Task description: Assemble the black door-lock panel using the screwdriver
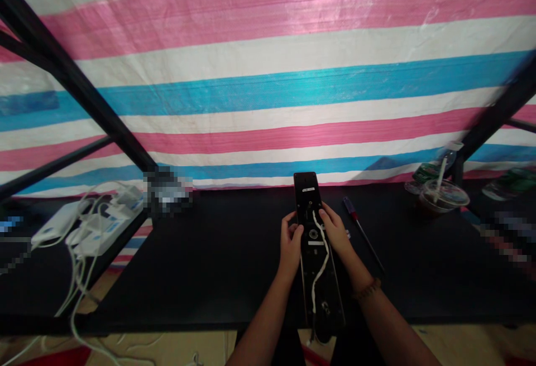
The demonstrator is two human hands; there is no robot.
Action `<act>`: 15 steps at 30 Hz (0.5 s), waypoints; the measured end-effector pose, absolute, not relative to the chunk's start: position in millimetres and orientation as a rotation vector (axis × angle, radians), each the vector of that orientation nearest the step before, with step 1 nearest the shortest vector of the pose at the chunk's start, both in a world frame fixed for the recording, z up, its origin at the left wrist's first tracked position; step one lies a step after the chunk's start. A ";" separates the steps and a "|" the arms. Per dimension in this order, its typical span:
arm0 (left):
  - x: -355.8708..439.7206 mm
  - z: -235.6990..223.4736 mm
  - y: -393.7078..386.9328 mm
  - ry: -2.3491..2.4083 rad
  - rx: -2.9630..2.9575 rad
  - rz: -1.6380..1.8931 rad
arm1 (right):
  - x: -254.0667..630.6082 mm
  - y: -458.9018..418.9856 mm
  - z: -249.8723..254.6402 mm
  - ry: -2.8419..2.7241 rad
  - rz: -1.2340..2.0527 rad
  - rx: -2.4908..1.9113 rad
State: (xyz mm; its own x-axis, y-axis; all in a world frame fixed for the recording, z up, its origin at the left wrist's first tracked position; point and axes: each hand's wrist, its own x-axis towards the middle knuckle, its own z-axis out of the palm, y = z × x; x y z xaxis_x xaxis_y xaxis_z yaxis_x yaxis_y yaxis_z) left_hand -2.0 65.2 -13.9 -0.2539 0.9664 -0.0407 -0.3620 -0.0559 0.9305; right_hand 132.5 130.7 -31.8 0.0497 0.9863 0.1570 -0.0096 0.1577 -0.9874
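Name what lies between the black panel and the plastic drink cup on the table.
A screwdriver with a blue-and-red handle lies on the black tabletop, as the head view shows.

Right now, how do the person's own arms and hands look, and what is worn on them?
The left hand and right hand are bare, without gloves; the left forearm and right forearm show no sleeves. The right wrist wears a brown bead bracelet.

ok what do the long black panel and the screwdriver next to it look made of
The long black panel looks like matte black plastic, maybe coated metal: dull face, faint sheen along its edge. The screwdriver has a glossy blue and red plastic-looking handle, and its thin shaft is probably steel, though it looks dark here.
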 end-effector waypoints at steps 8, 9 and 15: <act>-1.9 -10.9 63.2 1.099 0.779 1.558 | 131.9 129.1 -28.3 -1.247 1.063 -1.088; -1.7 -11.8 63.5 1.098 0.779 1.558 | 132.0 128.8 -28.1 -1.248 1.063 -1.087; -1.7 -0.8 60.2 1.231 0.851 1.626 | 132.6 127.7 -26.4 -1.254 1.052 -1.077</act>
State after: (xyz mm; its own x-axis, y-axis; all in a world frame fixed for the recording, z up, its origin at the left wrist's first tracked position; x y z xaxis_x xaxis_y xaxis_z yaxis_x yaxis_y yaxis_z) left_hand -1.7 60.2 -0.8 -0.3599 0.9330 0.0055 -0.2476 -0.1011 0.9636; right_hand 132.6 127.7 -26.4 0.0380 0.9819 0.1855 -0.0115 0.1860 -0.9825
